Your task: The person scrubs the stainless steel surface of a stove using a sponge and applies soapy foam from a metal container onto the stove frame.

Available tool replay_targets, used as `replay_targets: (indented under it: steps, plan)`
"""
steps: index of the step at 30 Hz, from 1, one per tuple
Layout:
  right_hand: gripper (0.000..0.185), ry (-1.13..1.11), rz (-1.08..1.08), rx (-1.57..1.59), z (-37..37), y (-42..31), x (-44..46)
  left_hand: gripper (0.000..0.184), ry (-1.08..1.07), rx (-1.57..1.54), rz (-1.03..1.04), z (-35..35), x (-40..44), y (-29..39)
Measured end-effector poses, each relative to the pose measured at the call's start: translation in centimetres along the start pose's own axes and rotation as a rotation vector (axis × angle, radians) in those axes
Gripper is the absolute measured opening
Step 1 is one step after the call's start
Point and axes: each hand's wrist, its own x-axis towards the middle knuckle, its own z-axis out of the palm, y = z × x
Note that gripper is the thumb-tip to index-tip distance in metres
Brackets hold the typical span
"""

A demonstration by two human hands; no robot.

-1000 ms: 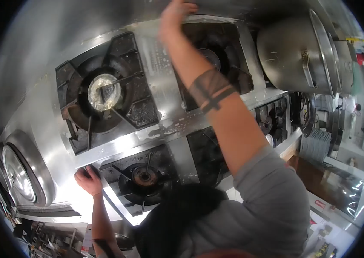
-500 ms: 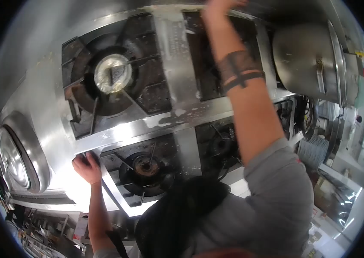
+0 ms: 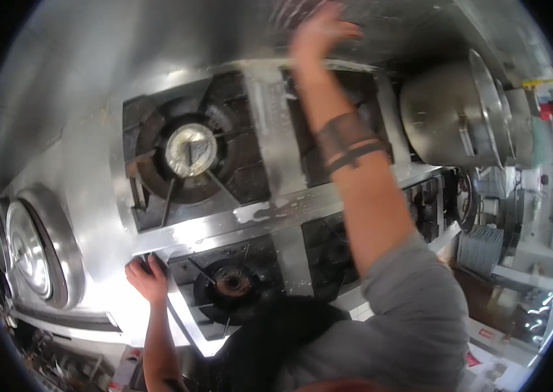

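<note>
Two bare hands. Left hand (image 3: 147,277) at the stove's (image 3: 276,150) near-left corner, fingers curled by a dark patch; cannot tell if its grip is closed on anything. Stove: steel, black grates, white smears, long axis left to right. Wall (image 3: 172,42) behind: upright, grey, shiny, running the same way, top cut off. Right hand (image 3: 319,38) at the wall, motion-blurred, near whitish streaks; grip unreadable.

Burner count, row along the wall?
2 visible: the left burner, in plain view, and the right burner, partly behind the right forearm. Any more under the big pot would be hidden.
</note>
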Motion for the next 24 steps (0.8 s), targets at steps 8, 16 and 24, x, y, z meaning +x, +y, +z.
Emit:
replay_targets:
  steps: [8, 16, 24]
  plan:
    - [0.101, -0.226, -0.313, -0.131, -5.8, -3.8, 6.5, 0.031, 0.023, -0.047, 0.03, 0.0, -0.1, -0.2]
    - [0.103, -0.224, -0.098, 0.031, -3.7, -3.9, 5.8, 0.031, 0.019, -0.019, 0.039, -0.5, 0.1, 0.2]
    - [0.088, 0.018, 0.121, -0.096, -8.3, -2.2, 14.7, 0.03, 0.06, -0.036, 0.04, -0.1, 0.3, 0.4]
